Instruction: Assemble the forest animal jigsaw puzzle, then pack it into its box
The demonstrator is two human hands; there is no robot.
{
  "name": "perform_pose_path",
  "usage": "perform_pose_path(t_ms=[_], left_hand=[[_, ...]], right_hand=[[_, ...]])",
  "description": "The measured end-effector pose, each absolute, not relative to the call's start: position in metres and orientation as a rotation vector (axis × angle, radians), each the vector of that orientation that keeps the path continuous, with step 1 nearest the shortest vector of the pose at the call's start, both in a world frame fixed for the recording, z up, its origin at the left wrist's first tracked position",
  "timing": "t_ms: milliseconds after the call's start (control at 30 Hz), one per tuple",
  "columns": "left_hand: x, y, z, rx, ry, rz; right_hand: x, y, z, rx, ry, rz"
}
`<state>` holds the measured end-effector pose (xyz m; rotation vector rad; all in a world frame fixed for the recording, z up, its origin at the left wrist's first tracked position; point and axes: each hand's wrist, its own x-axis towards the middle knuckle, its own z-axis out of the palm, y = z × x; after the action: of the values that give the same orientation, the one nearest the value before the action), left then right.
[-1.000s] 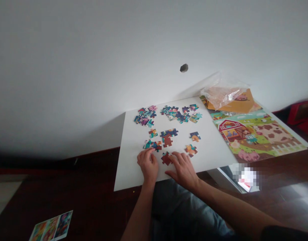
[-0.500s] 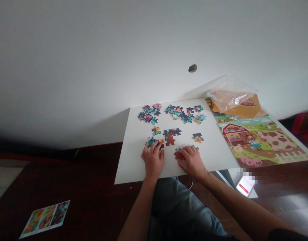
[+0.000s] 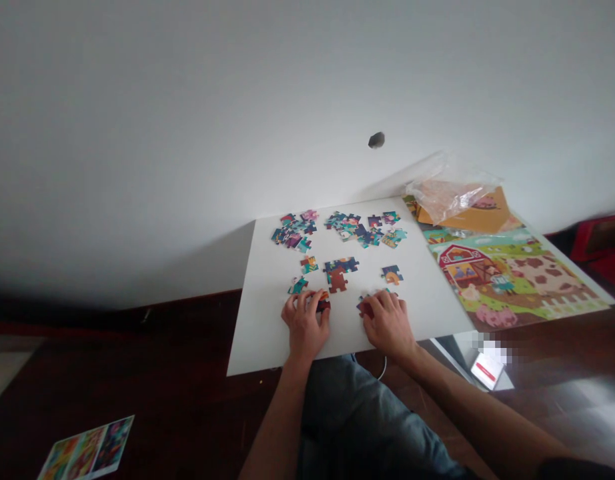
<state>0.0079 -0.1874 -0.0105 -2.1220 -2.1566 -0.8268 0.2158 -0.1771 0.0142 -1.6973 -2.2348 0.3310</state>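
Any lettering on the phone point(image 3: 487, 369) is too blurred to read. The left hand point(image 3: 305, 327) and right hand point(image 3: 390, 323) extend palms down, fingers bent, over the white board point(image 3: 345, 327). The left pinches a dark puzzle piece point(image 3: 324, 304); the right partly covers a brown piece point(image 3: 366, 309), grip not determinable

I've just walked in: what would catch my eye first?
Probably the bright farm picture, right of the white board. Then the left hand and right hand, among puzzle pieces near its front edge. On the pale wall above, a dark hole stands out.
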Motion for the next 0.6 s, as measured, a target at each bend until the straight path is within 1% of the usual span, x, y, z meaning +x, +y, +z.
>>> perform_pose_path(t_ms=[133, 267, 400, 500, 600], left_hand=[[0.003, -0.187, -0.016, -2.146, -2.102, -0.968], [0.004, -0.187, -0.021, -2.269, -1.940, -1.358], [0.016, -0.180, -0.022, -2.344, -1.969, -1.688], [0.026, -0.164, -0.021, -2.423, -1.981, -1.727], [0.027, -0.144, -0.018, -2.460, -1.886, -1.549]], right_hand=[[0.230, -0.178, 0.020, -1.668, -2.207, 0.367], [0.232, -0.174, 0.020, -1.583, -2.112, 0.438], [0.216, -0.163, 0.014, -1.399, -1.976, 0.729], [0.205, -0.144, 0.011, -1.293, -1.992, 0.895], [0.209, -0.114, 0.008, -1.382, -2.001, 0.857]])
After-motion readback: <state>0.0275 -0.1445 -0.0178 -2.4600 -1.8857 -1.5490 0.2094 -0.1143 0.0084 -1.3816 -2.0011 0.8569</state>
